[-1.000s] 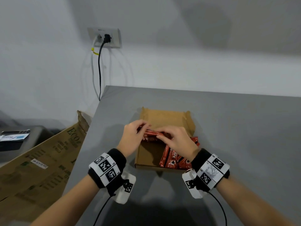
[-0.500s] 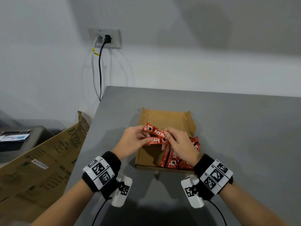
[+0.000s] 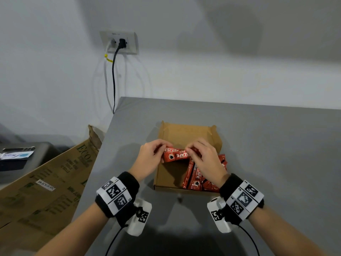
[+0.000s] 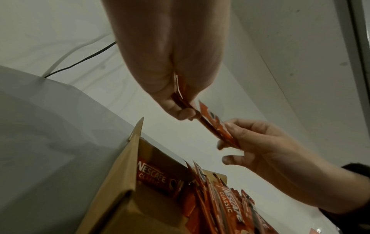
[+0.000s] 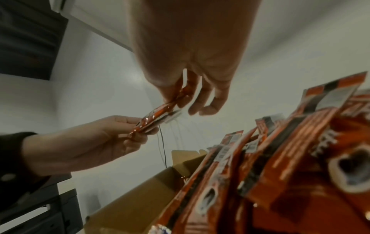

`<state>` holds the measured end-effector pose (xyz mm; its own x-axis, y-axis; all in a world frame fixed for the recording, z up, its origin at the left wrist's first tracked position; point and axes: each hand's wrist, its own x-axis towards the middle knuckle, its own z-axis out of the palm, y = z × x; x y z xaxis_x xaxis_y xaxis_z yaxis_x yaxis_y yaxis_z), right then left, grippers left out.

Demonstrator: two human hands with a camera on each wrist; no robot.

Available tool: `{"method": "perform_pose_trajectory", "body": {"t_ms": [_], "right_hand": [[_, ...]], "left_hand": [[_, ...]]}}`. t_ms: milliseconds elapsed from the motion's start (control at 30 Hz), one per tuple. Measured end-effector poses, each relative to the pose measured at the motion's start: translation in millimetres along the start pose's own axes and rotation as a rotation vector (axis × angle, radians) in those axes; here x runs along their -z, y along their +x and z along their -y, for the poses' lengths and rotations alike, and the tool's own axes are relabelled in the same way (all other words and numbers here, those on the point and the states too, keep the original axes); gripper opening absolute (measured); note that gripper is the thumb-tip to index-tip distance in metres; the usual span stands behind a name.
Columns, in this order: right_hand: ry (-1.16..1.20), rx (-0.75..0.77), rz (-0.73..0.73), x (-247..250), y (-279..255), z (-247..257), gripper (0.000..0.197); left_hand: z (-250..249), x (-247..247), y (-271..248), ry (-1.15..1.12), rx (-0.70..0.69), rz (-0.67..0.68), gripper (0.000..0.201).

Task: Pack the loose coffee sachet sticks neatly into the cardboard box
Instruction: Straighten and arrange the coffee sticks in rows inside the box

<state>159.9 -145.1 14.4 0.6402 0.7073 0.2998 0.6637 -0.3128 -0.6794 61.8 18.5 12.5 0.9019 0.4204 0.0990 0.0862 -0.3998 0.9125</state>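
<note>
An open brown cardboard box [image 3: 167, 174] lies flat on the grey table. Several red coffee sachet sticks [image 3: 195, 177] are stacked lengthwise in its right half, also close up as sachets in the right wrist view [image 5: 280, 166] and in the left wrist view [image 4: 226, 202]. Above the box both hands hold a small bunch of red sachets [image 3: 178, 155] crosswise. My left hand [image 3: 150, 157] pinches the bunch's left end [image 4: 180, 96]. My right hand [image 3: 203, 156] pinches its right end [image 5: 180, 93]. The box's left half shows bare cardboard.
The grey table [image 3: 267, 154] extends right and toward me; its left edge [image 3: 96, 163] drops off. A large printed cardboard carton [image 3: 46, 182] leans beside that edge. A wall socket [image 3: 119, 42] with cables hangs behind. A dark unit [image 3: 20, 156] with papers sits far left.
Both hands lifted the bunch of sachets up from inside the box and turned it so the printed faces show. The wrists drew back slightly toward me.
</note>
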Motion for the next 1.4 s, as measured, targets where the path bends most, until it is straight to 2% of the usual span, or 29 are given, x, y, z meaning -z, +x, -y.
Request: {"method": "perform_pose_trajectory", "body": {"t_ms": [67, 167, 267, 367, 500, 667, 833, 967, 1067, 1133, 1200, 1267, 1400], "right_hand": [[0.033, -0.052, -0.050, -0.9, 1.1, 0.6, 0.010], [0.046, -0.095, -0.206, 5.7, 7.7, -2.8, 0.012], [0.003, -0.100, -0.189, 15.0, 13.7, -7.4, 0.026], [-0.006, -0.031, -0.217, 25.8, 17.5, -4.4, 0.024], [0.118, -0.074, -0.078, 35.3, 21.3, 2.6, 0.026], [0.195, -0.044, -0.010, 35.4, 26.1, 8.8, 0.019], [0.280, -0.107, 0.186, 20.2, 32.8, 31.2, 0.063], [0.108, -0.037, 0.318, 2.6, 33.4, 34.4, 0.061], [0.079, -0.015, 0.321, -5.3, 32.7, 33.4, 0.062], [0.079, -0.002, 0.303, -8.2, 32.1, 30.6, 0.064], [0.073, 0.023, 0.290, -9.3, 31.8, 27.5, 0.064], [0.052, 0.048, 0.273, -10.1, 30.7, 26.9, 0.063], [-0.086, 0.063, 0.190, -7.7, 28.5, 23.7, 0.049]], "left_hand": [[-1.6, -1.7, -2.6, -0.025, -0.009, 0.005, 0.021], [-1.6, -0.6, -6.3, -0.038, -0.006, 0.018, 0.023], [1.5, 0.4, -7.5, -0.051, 0.005, 0.035, 0.023], [4.5, 0.9, -6.1, 0.055, -0.039, -0.036, 0.022], [9.2, 2.0, -3.4, 0.192, -0.093, -0.106, 0.016], [8.1, 4.7, -0.3, 0.243, -0.093, -0.143, 0.014], [0.2, 3.6, -0.4, 0.104, -0.056, -0.055, 0.013], [-2.8, 4.3, -2.4, 0.075, -0.076, 0.032, 0.018], [0.0, 9.7, -3.1, -0.026, 0.011, 0.072, 0.026], [0.3, 11.3, -3.4, -0.085, 0.027, 0.084, 0.020], [-0.7, 10.4, -3.1, -0.001, -0.015, 0.089, 0.011], [-1.0, 8.7, -0.5, 0.062, -0.047, 0.082, 0.015], [-2.1, 7.5, 3.1, 0.041, -0.136, 0.041, 0.019]]}}
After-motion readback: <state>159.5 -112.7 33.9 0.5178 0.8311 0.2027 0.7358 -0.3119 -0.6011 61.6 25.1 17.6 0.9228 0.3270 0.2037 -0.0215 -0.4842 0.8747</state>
